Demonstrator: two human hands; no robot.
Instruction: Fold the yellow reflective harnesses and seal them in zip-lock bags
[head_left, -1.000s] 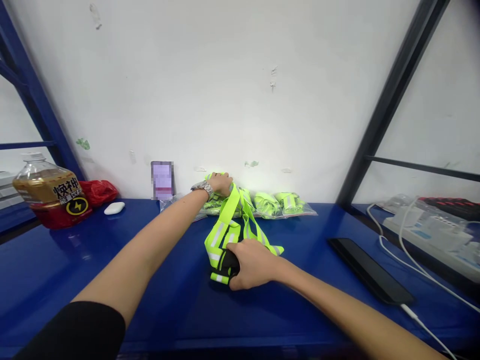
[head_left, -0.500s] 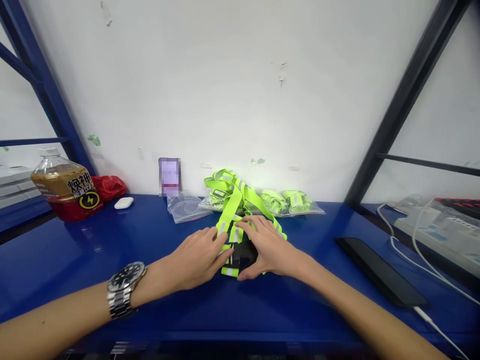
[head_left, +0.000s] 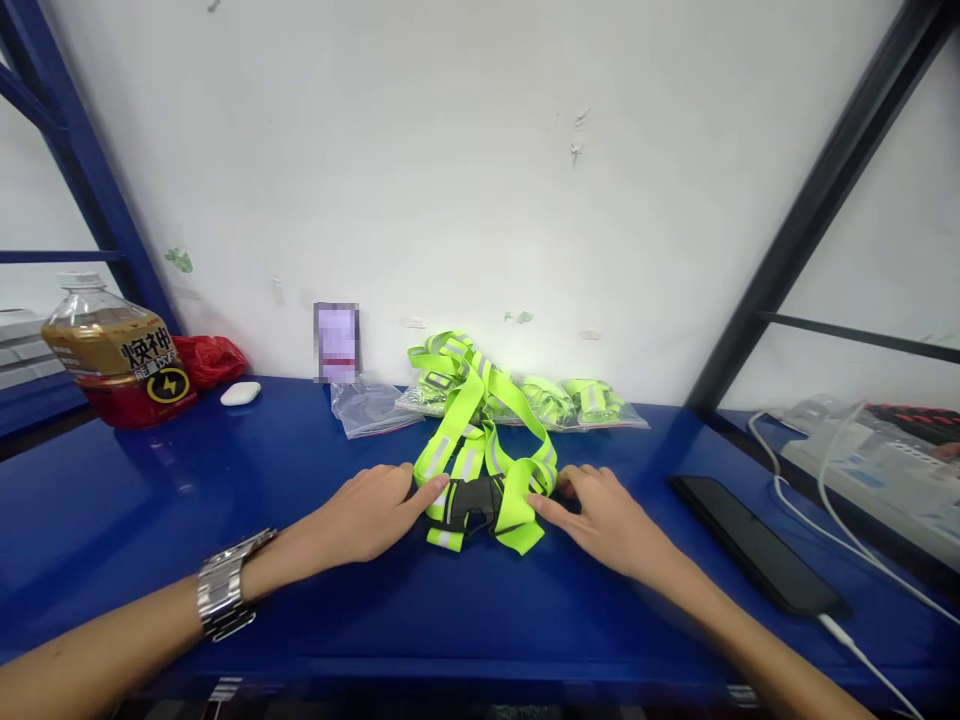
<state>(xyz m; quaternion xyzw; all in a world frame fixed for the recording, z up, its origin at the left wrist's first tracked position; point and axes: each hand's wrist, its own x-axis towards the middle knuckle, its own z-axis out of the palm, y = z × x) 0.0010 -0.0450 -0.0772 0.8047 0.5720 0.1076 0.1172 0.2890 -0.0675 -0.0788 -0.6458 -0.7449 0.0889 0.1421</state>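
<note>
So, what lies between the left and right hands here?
In the head view, a reflective vest lies between the left hand and right hand, with its black buckle nearest them.

A single head-worn camera looks from the person's head, facing forward and tilted down, at close range across the bench [head_left: 187, 500]. The harness [head_left: 459, 455] sits at frame centre, the near bench edge along the lower frame, and the wall [head_left: 450, 180] fills the upper frame. Rack uprights bound the upper left [head_left: 94, 170] and upper right [head_left: 811, 205].
</note>
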